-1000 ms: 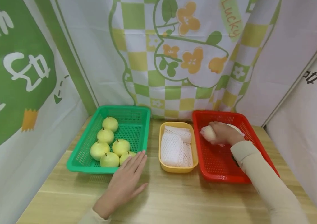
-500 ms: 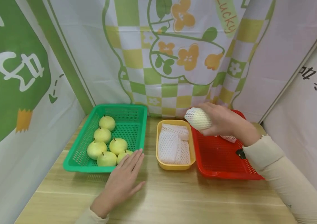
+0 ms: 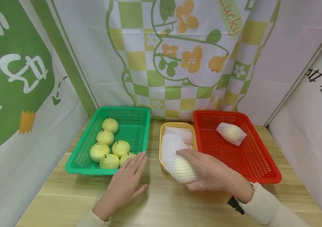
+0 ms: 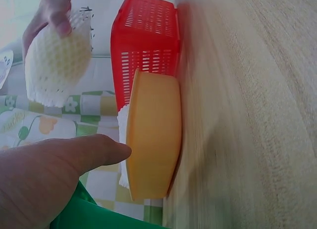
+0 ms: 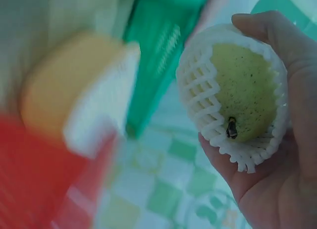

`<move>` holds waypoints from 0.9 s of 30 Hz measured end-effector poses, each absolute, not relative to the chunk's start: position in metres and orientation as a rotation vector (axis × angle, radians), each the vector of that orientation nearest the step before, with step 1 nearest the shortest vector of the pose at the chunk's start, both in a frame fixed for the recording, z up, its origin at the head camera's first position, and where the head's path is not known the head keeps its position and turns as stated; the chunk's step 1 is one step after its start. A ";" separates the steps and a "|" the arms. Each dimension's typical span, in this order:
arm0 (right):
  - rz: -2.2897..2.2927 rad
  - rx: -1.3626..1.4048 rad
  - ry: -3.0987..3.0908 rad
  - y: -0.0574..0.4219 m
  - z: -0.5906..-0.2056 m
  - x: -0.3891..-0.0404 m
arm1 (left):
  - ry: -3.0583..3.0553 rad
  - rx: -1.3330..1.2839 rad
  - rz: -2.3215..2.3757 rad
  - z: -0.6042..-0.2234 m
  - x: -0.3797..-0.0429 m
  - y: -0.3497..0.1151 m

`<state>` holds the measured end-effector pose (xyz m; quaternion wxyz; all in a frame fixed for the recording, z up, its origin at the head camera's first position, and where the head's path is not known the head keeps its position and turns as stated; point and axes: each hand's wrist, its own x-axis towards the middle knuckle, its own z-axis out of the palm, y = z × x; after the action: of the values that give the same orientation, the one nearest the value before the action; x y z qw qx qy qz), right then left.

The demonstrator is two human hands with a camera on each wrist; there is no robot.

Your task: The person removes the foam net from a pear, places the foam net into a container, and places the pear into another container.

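Observation:
My right hand (image 3: 210, 171) grips a pear (image 5: 245, 90) in a white foam net sleeve (image 5: 198, 85), held over the front of the yellow box (image 3: 162, 127). In the right wrist view the sleeve leaves the stem end bare. My left hand (image 3: 125, 186) lies flat, fingers straight, by the front right corner of the green basket (image 3: 92, 171), overlapping one pear there. Several bare pears (image 3: 99, 152) sit in that basket's left and front part. Folded foam net sleeves (image 3: 170, 146) fill the yellow box. One more sleeved pear (image 3: 231, 133) lies in the red basket (image 3: 266, 157).
The three containers stand in a row on a wooden table (image 3: 56, 198). A checkered curtain (image 3: 166, 94) hangs right behind them, and printed cloth walls rise at the left and right. A small black object (image 3: 235, 205) shows at my right cuff.
My right hand has lifted the sleeved pear out of the red basket and brought it left and towards me, to the yellow box's front. My left hand has stayed in place.

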<state>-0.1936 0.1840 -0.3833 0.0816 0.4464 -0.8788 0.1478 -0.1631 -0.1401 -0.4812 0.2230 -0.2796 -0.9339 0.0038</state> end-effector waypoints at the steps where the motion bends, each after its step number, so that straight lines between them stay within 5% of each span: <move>1: 0.462 1.357 -2.623 0.181 -0.393 -0.189 | -2.576 -0.772 0.010 -0.481 -0.163 -0.140; 12: 0.607 1.435 -2.765 0.172 -0.470 -0.177 | -2.661 -0.813 -0.072 -0.471 -0.161 -0.143; 27: 0.738 1.428 -2.866 0.199 -0.485 -0.175 | -2.740 -1.442 -0.590 -0.472 -0.154 -0.116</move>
<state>-0.1753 0.1995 -0.4850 -0.0719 0.4334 -0.8699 0.2242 -0.1540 -0.1162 -0.4719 -0.0050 -0.4575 -0.8693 -0.1872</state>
